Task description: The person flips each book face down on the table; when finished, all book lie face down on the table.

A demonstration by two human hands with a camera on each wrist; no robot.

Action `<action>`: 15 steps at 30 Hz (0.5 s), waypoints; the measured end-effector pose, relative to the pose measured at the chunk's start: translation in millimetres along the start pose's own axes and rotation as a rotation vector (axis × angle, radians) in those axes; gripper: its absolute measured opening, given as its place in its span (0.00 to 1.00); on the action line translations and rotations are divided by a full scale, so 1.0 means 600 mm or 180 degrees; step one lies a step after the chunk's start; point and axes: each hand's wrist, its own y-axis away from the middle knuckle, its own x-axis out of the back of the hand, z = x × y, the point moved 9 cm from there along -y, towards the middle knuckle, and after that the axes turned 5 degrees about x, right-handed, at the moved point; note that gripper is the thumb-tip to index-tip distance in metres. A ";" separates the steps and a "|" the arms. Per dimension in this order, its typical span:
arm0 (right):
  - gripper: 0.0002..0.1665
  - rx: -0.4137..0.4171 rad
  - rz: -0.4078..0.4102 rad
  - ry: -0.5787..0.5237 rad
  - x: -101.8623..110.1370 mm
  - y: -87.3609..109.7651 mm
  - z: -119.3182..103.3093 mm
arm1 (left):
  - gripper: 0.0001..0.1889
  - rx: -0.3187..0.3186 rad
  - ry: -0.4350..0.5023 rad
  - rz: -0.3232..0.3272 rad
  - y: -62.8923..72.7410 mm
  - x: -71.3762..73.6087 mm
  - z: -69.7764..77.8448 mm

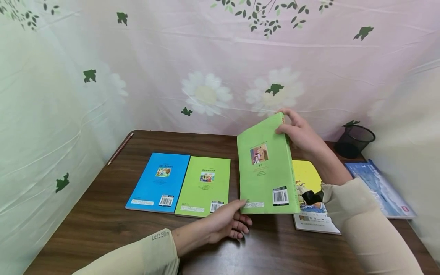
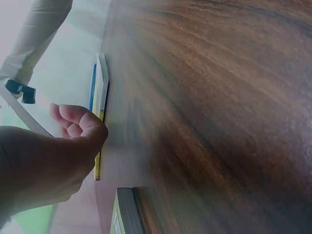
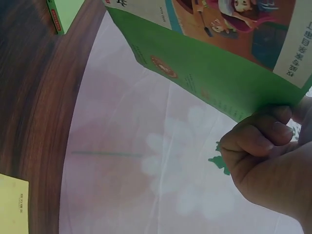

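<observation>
Both hands are at a green book (image 1: 266, 168), which is raised and tilted above the table with its back cover toward me. My right hand (image 1: 300, 131) grips its upper right corner, thumb on the back cover and fingers behind. In the right wrist view those curled fingers (image 3: 258, 134) lie against the illustrated front cover (image 3: 234, 29). At the lower left corner my left hand (image 1: 223, 223) pinches the book, its thumb over the cover and the other fingers curled below. The left wrist view shows this hand (image 2: 63, 156) close to the book's pale bottom edge (image 2: 27, 116).
Left of the raised book, a blue book (image 1: 159, 187) and another green book (image 1: 206, 183) lie side by side. A yellow book (image 1: 306, 175) lies partly under the right arm, with a light-blue book (image 1: 385, 191) farther right. A mesh pen holder (image 1: 355, 139) and pencil (image 1: 120, 149) stand near the back corners.
</observation>
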 end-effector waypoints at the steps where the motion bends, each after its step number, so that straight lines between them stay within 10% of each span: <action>1: 0.23 -0.0005 0.0000 -0.0071 0.001 0.001 0.001 | 0.19 0.0000 0.0004 -0.0013 0.001 0.000 0.000; 15: 0.27 0.0037 -0.0228 -0.0173 0.024 0.006 0.030 | 0.16 -0.0090 0.0114 0.0145 0.022 0.004 0.002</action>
